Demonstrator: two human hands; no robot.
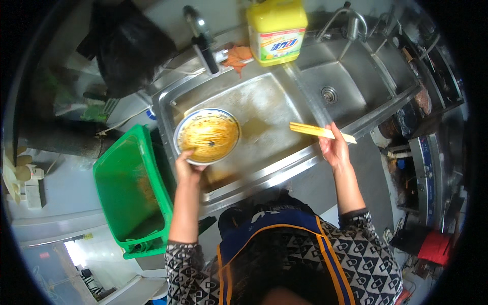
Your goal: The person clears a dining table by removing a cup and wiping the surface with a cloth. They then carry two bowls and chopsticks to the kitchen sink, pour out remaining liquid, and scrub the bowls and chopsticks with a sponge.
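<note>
My left hand (pixel 188 166) grips the near rim of a round white bowl (pixel 236 144) with a blue-patterned edge. Inside it lie noodle-like strands (pixel 206 131) in an orange-brown sauce. The bowl is over the left side of a steel sink basin (pixel 277 104), which has brownish liquid in it. My right hand (pixel 334 147) is closed around a pair of pale wooden chopsticks (pixel 307 130), stained orange at the ends pointing left. It is above the sink's front edge, apart from the bowl.
A green bin (pixel 151 168) stands open left of the sink. Behind the basin are a dark faucet (pixel 203 48), an orange-brown cloth (pixel 237 58) and a yellow jug (pixel 278 33). A second basin (pixel 351 76) adjoins on the right. A black bag (pixel 132 56) is at far left.
</note>
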